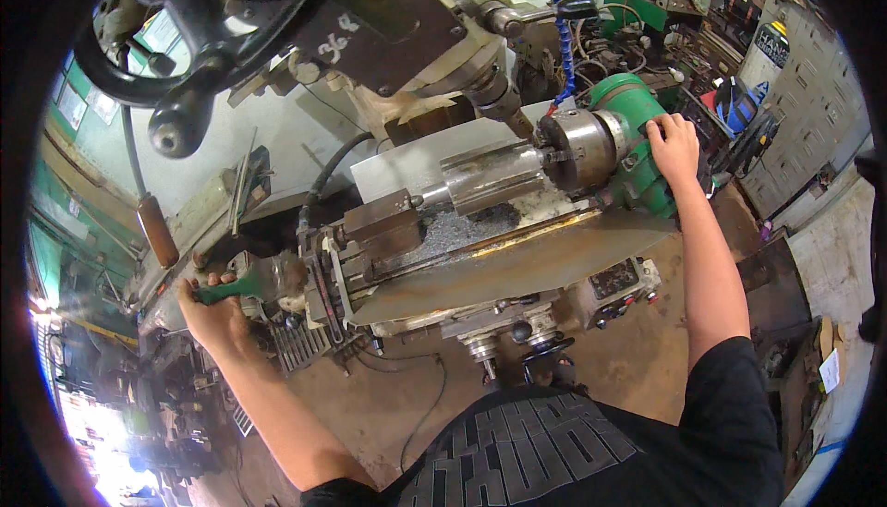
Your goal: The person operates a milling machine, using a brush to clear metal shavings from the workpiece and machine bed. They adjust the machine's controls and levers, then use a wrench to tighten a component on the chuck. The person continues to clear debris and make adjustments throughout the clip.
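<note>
Currently, metal workpiece [494, 177] extends lengthwise left from chuck [580, 150]; right hand [674, 145], nearer, rests on green housing [628, 91] right of chuck, grip unclear; left hand [214, 318], well left, wraps green handle [236, 288].

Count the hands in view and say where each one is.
2: the left hand is on the green handle at far left; the right hand rests on the green housing. No others show.
</note>
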`<action>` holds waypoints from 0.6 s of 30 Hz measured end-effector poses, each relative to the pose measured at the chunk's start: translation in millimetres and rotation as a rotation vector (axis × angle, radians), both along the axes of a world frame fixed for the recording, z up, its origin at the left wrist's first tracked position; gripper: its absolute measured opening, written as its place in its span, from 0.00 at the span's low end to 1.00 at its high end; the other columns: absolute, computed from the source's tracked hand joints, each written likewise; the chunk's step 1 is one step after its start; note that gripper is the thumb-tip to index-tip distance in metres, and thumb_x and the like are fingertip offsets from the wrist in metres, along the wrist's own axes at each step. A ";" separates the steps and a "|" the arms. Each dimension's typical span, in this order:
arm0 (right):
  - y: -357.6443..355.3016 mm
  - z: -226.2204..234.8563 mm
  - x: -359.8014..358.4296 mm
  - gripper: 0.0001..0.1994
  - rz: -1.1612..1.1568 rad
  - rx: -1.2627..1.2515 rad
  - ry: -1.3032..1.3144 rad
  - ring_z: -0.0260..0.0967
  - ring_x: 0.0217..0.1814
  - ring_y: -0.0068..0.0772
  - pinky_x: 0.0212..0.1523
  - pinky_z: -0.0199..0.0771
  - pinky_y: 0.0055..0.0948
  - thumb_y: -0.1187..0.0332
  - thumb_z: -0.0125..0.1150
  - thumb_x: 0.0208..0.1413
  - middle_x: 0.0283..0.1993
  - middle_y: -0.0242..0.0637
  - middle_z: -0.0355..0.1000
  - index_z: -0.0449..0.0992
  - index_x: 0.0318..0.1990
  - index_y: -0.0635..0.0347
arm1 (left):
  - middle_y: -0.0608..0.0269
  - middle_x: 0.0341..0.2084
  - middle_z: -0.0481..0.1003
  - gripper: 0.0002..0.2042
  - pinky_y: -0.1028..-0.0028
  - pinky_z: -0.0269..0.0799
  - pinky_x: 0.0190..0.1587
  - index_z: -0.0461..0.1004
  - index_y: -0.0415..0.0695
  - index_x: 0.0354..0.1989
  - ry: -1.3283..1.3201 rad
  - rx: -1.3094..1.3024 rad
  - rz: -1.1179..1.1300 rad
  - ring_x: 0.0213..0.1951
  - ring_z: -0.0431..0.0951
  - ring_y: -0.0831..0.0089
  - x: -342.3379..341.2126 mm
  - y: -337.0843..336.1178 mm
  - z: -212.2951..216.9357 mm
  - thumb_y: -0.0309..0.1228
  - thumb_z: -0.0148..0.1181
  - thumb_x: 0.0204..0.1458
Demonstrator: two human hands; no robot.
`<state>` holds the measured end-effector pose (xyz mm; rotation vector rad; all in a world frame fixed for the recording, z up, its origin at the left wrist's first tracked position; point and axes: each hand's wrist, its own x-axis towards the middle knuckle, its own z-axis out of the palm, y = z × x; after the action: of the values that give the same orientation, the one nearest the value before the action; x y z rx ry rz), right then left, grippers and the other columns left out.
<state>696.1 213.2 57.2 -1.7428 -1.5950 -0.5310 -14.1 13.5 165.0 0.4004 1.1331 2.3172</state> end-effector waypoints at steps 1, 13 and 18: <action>-0.3 0.2 0.2 0.13 0.004 0.004 -0.001 0.70 0.51 0.46 0.53 0.71 0.46 0.54 0.61 0.60 0.42 0.36 0.75 0.82 0.38 0.53 | 0.59 0.35 0.69 0.13 0.61 0.69 0.44 0.70 0.43 0.43 -0.060 0.039 -0.025 0.39 0.68 0.65 7.5 5.3 -12.9 0.42 0.54 0.69; -5.7 5.2 -3.7 0.13 0.017 0.012 0.001 0.70 0.51 0.46 0.53 0.71 0.46 0.55 0.61 0.59 0.42 0.37 0.74 0.81 0.36 0.54 | 0.50 0.43 0.75 0.16 0.62 0.76 0.55 0.64 0.34 0.49 -0.229 0.309 -0.331 0.47 0.79 0.59 256.1 172.0 -68.1 0.38 0.52 0.71; -6.4 5.5 -3.9 0.12 0.017 0.042 -0.011 0.70 0.52 0.47 0.53 0.71 0.47 0.56 0.62 0.58 0.42 0.38 0.74 0.81 0.36 0.53 | 0.55 0.42 0.80 0.17 0.71 0.74 0.48 0.75 0.39 0.51 0.713 -0.336 -0.388 0.42 0.78 0.68 274.3 147.2 -50.5 0.42 0.61 0.66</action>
<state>692.2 206.8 62.7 -1.6966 -1.5934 -0.5628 260.2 160.7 114.5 1.2501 1.5601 1.6286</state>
